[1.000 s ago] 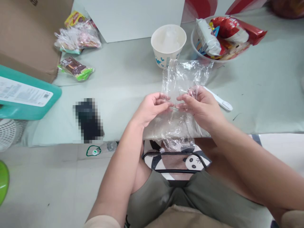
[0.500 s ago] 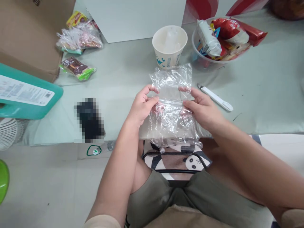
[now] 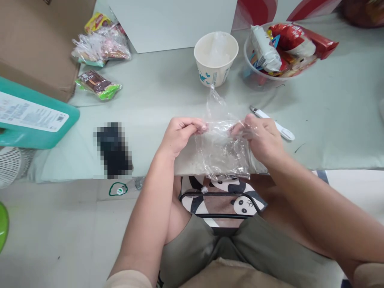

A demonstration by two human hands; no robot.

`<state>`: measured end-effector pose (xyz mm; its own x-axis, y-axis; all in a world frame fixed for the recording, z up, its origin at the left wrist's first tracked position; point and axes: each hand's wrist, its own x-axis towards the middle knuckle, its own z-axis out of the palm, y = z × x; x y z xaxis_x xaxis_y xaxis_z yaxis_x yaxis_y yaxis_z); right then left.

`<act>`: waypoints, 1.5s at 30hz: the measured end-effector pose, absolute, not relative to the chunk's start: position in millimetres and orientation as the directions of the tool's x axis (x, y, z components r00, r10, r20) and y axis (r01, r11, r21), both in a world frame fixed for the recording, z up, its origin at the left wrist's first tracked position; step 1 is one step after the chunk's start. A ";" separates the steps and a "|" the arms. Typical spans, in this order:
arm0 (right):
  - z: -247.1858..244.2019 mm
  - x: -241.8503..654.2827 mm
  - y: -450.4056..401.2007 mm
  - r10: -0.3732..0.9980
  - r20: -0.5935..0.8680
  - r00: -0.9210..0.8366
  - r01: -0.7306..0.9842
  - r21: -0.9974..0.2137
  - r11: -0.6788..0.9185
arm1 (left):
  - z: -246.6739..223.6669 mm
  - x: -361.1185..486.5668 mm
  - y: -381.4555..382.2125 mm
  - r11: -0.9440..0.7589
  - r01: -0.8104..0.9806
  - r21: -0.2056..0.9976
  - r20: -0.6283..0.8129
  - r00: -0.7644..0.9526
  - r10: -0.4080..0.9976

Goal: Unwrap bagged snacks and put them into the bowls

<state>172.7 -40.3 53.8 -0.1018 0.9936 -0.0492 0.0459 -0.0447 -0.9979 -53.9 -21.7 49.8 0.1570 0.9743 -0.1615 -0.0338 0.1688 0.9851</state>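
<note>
A crinkled clear plastic bag (image 3: 225, 154) hangs between my hands at the table's front edge, its lower end over the edge. My left hand (image 3: 186, 134) pinches the bag's upper left side with thumb and fingers. On the right, my right hand (image 3: 259, 134) is closed on the upper right side, with some clear film over its fingers. A loose part of the film points up toward a paper cup (image 3: 214, 72), which has translucent plastic inside. A white cutter (image 3: 283, 130) lies just beyond my right hand.
A clear bowl (image 3: 264, 82) of snack packets stands at the back right. To the left are a blurred dark object (image 3: 115, 154), a cocoa snack (image 3: 97, 84), wrapped packets (image 3: 103, 46), a green jug (image 3: 39, 116) and a cardboard box (image 3: 39, 48). A white board (image 3: 177, 24) stands behind.
The bag's upper part, spread flat before, is now gathered and narrower. My right hand has shifted slightly right and its fingers have curled in. My left fingers have closed into a tighter pinch.
</note>
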 end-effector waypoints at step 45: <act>62.0 164.6 -39.6 0.976 -0.202 -0.087 -0.047 -0.977 -0.206 | 61.9 -49.7 -24.3 0.398 -0.111 0.911 -0.353 0.291 0.889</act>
